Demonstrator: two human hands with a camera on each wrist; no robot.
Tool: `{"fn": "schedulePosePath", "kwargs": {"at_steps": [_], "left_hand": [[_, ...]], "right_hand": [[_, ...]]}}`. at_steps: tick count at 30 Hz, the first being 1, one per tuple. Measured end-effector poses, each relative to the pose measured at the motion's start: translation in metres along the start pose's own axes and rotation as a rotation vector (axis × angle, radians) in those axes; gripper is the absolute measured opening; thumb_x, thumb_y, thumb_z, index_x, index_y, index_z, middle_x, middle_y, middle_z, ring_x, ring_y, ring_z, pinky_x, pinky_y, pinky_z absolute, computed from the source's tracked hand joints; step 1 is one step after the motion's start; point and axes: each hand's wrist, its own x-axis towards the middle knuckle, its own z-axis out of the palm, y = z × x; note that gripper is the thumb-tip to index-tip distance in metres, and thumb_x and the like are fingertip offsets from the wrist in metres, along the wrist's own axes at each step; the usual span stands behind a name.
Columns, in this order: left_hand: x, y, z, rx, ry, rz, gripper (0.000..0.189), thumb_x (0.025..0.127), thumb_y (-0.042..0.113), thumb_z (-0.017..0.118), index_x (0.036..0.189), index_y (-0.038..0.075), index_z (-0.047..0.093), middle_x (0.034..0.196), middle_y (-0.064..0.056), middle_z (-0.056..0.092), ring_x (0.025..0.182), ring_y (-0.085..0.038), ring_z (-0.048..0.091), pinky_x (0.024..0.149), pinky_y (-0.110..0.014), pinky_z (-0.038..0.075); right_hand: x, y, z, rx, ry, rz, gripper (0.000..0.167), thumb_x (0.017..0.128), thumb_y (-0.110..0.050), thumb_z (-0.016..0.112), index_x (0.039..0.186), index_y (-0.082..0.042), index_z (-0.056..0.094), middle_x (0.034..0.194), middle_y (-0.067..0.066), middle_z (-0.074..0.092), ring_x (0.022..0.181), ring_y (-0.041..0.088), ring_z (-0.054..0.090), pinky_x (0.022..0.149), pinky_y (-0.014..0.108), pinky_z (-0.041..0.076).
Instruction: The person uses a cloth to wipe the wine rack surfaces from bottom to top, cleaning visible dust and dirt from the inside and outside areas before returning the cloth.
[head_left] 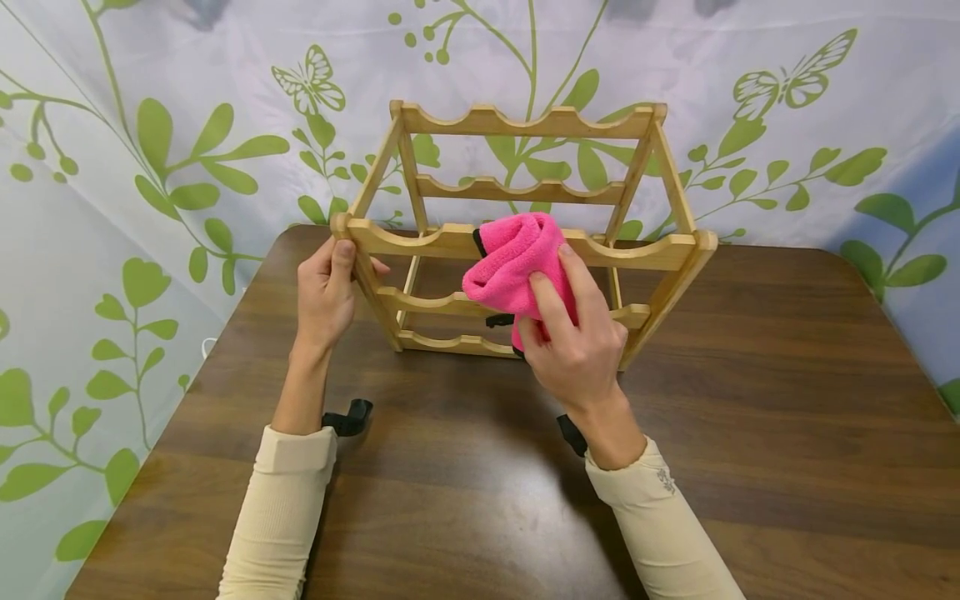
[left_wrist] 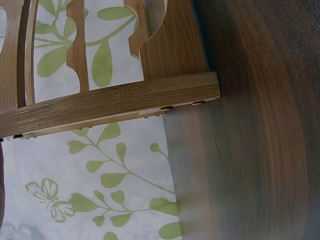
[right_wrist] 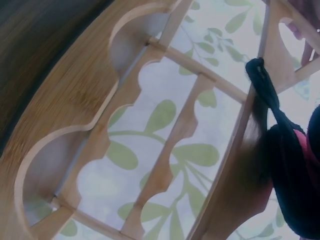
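A light wooden rack [head_left: 521,123] with scalloped rails, like a wine bottle rack, stands on the brown table [head_left: 450,467]. My left hand [head_left: 327,287] grips its front left post near the top, thumb in front. In my right hand [head_left: 577,342] is a bunched pink cloth [head_left: 517,258] with dark edging, held against the top front rail. The cloth's dark edge and loop [right_wrist: 262,82] show in the right wrist view beside the rack's rails. The left wrist view shows a wooden post [left_wrist: 115,102] close up; only a sliver of the hand appears at its left edge.
Behind the table hangs a pale fabric backdrop [head_left: 225,50] printed with green leaves and butterflies. Black straps [head_left: 348,418] are at both wrists. The table runs on to the right of the rack, up to its right edge.
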Motion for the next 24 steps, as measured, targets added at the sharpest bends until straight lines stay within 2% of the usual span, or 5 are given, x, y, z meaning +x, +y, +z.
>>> {"fn": "schedulePosePath", "kwargs": {"at_steps": [3, 6, 11, 16, 24], "left_hand": [[0.000, 0.000, 0.000, 0.000, -0.004, 0.000, 0.054, 0.103, 0.044, 0.044, 0.110, -0.004, 0.069, 0.071, -0.034, 0.062, 0.067, -0.011, 0.067, 0.060, -0.024, 0.053], [0.000, 0.000, 0.000, -0.005, -0.002, -0.001, 0.054, 0.102, 0.044, 0.045, 0.108, -0.004, 0.069, 0.071, -0.033, 0.062, 0.067, -0.011, 0.067, 0.059, -0.024, 0.053], [-0.001, 0.000, 0.000, -0.011, -0.002, -0.003, 0.052, 0.102, 0.044, 0.046, 0.110, -0.002, 0.069, 0.070, -0.027, 0.065, 0.066, -0.012, 0.068, 0.059, -0.024, 0.053], [-0.001, 0.000, -0.001, -0.019, -0.014, -0.003, 0.051, 0.103, 0.042, 0.045, 0.114, -0.001, 0.069, 0.071, -0.020, 0.068, 0.067, -0.012, 0.068, 0.059, -0.024, 0.053], [0.000, -0.001, -0.001, -0.007, -0.004, -0.010, 0.053, 0.103, 0.042, 0.044, 0.107, -0.005, 0.068, 0.071, -0.033, 0.062, 0.066, -0.011, 0.067, 0.059, -0.024, 0.053]], "right_hand": [[-0.002, 0.003, 0.001, -0.012, 0.054, -0.002, 0.029, 0.074, -0.003, 0.070, 0.103, -0.003, 0.067, 0.118, 0.022, 0.063, 0.103, 0.035, 0.066, 0.071, 0.051, 0.059], [-0.003, 0.005, 0.002, -0.020, 0.066, 0.003, 0.027, 0.075, -0.004, 0.070, 0.102, -0.003, 0.066, 0.118, 0.022, 0.063, 0.101, 0.035, 0.067, 0.068, 0.051, 0.059], [-0.005, 0.005, 0.002, -0.025, 0.087, 0.037, 0.025, 0.078, -0.008, 0.070, 0.102, -0.003, 0.065, 0.117, 0.022, 0.063, 0.097, 0.037, 0.068, 0.072, 0.050, 0.059], [-0.004, 0.006, 0.000, 0.022, 0.135, 0.098, 0.027, 0.078, -0.011, 0.072, 0.102, -0.003, 0.065, 0.116, 0.022, 0.063, 0.098, 0.039, 0.066, 0.078, 0.050, 0.058], [0.004, 0.011, -0.015, 0.074, 0.134, 0.164, 0.026, 0.078, -0.012, 0.073, 0.101, -0.003, 0.067, 0.116, 0.021, 0.064, 0.100, 0.038, 0.065, 0.080, 0.053, 0.057]]}}
